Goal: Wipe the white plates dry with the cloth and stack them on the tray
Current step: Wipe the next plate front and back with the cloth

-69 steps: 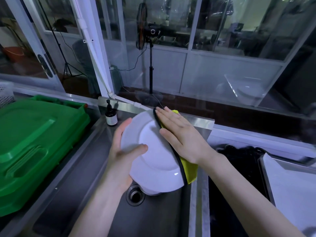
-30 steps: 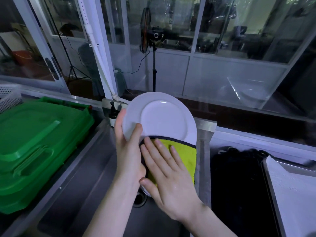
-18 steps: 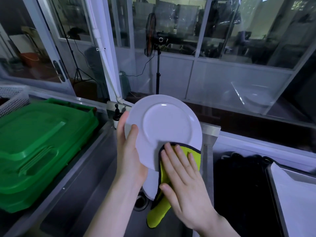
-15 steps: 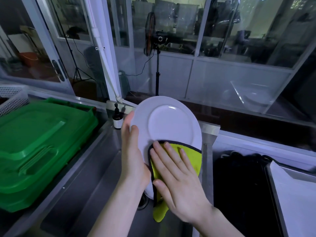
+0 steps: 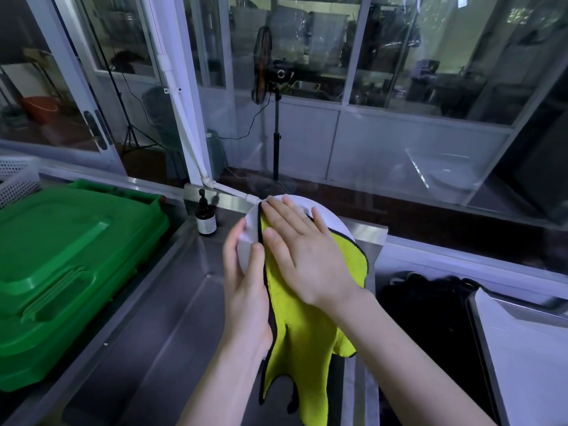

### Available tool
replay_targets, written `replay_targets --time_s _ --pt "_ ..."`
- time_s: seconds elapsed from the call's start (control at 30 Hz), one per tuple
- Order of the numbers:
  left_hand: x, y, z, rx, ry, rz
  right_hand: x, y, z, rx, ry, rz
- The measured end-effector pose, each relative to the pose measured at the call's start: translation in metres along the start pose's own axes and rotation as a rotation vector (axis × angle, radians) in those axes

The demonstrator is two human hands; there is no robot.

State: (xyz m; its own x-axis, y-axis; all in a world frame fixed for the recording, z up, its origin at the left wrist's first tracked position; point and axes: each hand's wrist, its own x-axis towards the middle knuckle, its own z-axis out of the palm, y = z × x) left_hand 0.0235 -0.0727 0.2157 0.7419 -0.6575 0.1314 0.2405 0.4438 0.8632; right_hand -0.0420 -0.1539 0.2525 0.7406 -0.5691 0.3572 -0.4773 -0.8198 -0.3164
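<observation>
Plate (image 5: 333, 221), white and single, is held up over the sink (image 5: 159, 348) between both hands. The left hand (image 5: 246, 290) grips its left edge, with one digit lying on the face just beside the cloth's black hem. The right hand (image 5: 304, 256) lies flat, fingers straight and slightly spread, pressing the one yellow-green cloth (image 5: 295, 327) against the plate.

Half a second ago that hand and the cloth sat on the lower part of the plate and most of the face was bare. Now the hand has slid up to the top rim, and the cloth covers nearly the whole face. Only a strip by the left hand and an arc beyond the right fingertips show white. More cloth hangs loose under the wrists. The left hand's hold is unchanged.

One tray (image 5: 522, 348) lies to the right of the right forearm. One green crate (image 5: 61, 256) sits left of the left hand. One small pump bottle (image 5: 206, 218) stands just beyond the left hand.
</observation>
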Motion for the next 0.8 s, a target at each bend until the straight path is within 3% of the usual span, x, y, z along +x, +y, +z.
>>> replay_targets --time_s 0.23,0.4,0.6,0.8 --pt "-0.001 0.003 -0.007 0.106 0.032 -0.016 0.005 0.043 0.002 0.131 -0.014 0.312" --pt "0.005 0.008 -0.01 -0.001 0.091 -0.117 -0.035 0.058 0.008 0.385 0.083 0.453" --pt "0.011 0.008 0.002 -0.109 0.086 -0.157 -0.098 0.027 0.031 0.534 0.414 0.356" --pt "0.016 0.0 0.02 -0.139 0.076 -0.178 -0.14 0.01 0.037 0.481 0.566 0.229"
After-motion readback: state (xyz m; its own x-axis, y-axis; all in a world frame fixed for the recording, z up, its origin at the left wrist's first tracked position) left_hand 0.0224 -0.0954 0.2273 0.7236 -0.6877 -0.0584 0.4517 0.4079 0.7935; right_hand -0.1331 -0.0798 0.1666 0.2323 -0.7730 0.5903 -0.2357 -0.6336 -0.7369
